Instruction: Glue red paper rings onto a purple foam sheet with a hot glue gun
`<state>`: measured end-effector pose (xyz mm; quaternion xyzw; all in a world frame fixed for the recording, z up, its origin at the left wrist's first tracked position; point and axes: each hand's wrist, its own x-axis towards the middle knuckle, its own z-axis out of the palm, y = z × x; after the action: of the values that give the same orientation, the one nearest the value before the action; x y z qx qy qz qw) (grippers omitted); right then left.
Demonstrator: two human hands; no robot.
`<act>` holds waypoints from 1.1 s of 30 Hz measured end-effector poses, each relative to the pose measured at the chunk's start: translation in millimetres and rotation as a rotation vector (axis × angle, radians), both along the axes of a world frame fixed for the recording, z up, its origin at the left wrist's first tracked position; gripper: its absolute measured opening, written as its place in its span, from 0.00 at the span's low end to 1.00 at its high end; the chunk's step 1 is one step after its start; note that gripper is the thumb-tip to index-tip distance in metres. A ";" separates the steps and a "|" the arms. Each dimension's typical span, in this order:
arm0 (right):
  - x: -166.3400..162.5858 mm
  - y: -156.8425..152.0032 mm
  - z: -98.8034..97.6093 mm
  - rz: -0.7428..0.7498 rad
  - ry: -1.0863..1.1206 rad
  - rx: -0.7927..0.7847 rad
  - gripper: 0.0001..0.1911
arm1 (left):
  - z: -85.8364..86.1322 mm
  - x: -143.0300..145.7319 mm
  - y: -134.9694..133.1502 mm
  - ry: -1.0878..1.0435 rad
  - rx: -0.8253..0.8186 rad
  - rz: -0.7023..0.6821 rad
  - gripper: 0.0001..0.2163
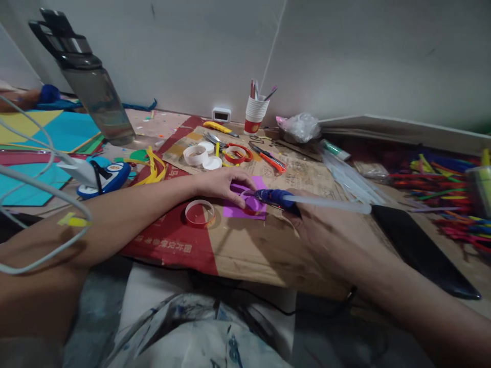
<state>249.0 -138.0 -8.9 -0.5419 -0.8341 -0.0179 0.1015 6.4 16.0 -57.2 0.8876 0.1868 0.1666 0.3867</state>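
My right hand (pixel 303 217) is wrapped round a blue hot glue gun (pixel 274 197). A long translucent glue stick (pixel 330 203) sticks out of its back end, toward the right. The gun's nozzle points left, over a ring cut from a paper cup (pixel 252 209) that stands on a square of purple paper (pixel 233 210). With thumb and fingers curved, my left hand (pixel 226 186) grips this ring from the left; the fingertips are partly hidden. Another cut cup ring (pixel 200 213), white with a red lower edge, lies on the cardboard (pixel 245 255) nearer to me.
Behind the hands lie more cup rings (pixel 195 155), an orange craft knife (pixel 270 158), a yellow knife (pixel 220 128) and stacked paper cups (pixel 256 113) with pens. A water bottle (pixel 97 97) and white cable (pixel 49 153) are left; a black phone (pixel 424 250) and pipe cleaners (pixel 448 189) right.
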 end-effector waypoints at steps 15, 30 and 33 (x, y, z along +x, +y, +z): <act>-4.6 1.4 7.0 -0.037 -0.182 0.030 0.10 | 2.9 4.0 -2.0 -0.002 -0.013 -0.008 0.20; -3.6 1.5 4.1 -0.088 -0.212 0.004 0.11 | 4.2 2.7 -3.0 0.061 0.010 -0.004 0.21; -5.6 -3.3 10.6 -0.074 -0.226 0.006 0.11 | 3.5 2.9 -2.4 0.057 0.015 -0.014 0.21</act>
<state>243.3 -141.4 1.7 -0.5667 -0.8195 -0.0853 0.0076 9.3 13.6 -53.7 0.8961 0.1904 0.1398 0.3757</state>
